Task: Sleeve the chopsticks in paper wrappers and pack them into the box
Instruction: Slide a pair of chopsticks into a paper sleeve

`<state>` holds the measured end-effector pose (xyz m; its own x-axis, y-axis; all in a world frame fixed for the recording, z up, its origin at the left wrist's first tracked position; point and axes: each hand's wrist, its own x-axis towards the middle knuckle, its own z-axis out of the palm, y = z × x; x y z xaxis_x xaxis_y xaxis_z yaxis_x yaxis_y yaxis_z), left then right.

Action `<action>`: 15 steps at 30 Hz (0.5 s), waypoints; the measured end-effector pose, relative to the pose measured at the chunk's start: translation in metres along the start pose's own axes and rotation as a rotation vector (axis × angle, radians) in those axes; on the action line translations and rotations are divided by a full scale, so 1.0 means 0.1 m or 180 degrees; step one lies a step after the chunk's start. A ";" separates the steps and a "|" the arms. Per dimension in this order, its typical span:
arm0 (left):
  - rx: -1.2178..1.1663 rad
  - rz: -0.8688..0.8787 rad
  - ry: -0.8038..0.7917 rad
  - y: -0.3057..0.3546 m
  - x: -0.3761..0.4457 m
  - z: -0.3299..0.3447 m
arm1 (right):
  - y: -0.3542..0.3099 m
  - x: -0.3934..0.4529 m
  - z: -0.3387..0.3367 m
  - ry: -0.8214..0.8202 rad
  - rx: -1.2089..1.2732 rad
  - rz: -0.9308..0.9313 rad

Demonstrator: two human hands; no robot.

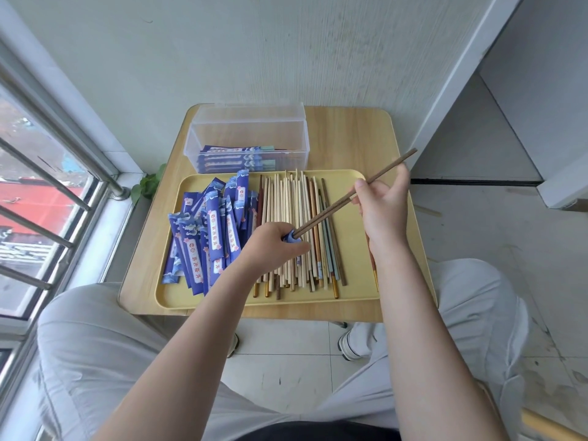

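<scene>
Yellow tray (356,291) on small wooden table (350,138): heap of blue paper wrappers (210,237), row of loose chopsticks (292,202). Clear box (248,135) behind, sleeved pairs inside. Right hand (381,208) pinching brown chopsticks (337,206), tips entering wrapper gripped in left hand (273,246).

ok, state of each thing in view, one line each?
left hand: closed on a blue wrapper, its mouth showing
right hand: pinching dark chopsticks, tips at the wrapper mouth
clear box: lid open, a few sleeved pairs inside
loose chopsticks: unsleeved, lying on the yellow tray
empty wrappers: piled on the tray's left side
</scene>
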<state>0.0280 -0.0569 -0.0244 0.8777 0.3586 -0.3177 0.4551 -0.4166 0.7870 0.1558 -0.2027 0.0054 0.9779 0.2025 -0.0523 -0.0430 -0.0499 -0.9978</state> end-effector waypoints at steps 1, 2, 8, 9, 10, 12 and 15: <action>0.0041 0.0030 -0.0006 0.02 0.00 0.00 | 0.00 -0.02 0.00 0.0036 -0.0160 -0.0081; 0.0099 0.0061 -0.0009 0.04 0.00 -0.01 | 0.00 -0.04 0.01 0.0066 -0.0265 -0.0160; 0.0386 0.0164 -0.0037 0.14 0.00 -0.02 | -0.06 -0.04 0.01 0.0053 -0.0117 -0.0291; 0.0418 0.0167 -0.0035 0.15 0.00 -0.02 | -0.06 -0.04 0.00 0.0072 -0.0127 -0.0276; 0.0456 0.0170 -0.0032 0.15 0.00 -0.02 | -0.06 -0.03 0.00 0.0104 -0.0139 -0.0262; 0.0557 0.0178 -0.0028 0.15 0.00 -0.03 | -0.07 -0.03 -0.02 0.0181 -0.0138 -0.0228; 0.0567 0.0137 -0.0009 0.13 0.00 -0.03 | -0.06 0.00 -0.04 0.0300 -0.0176 -0.0109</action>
<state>0.0337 -0.0597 -0.0131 0.8972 0.3350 -0.2876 0.4363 -0.5728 0.6939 0.1565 -0.2063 0.0114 0.9936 0.1122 -0.0116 -0.0005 -0.0988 -0.9951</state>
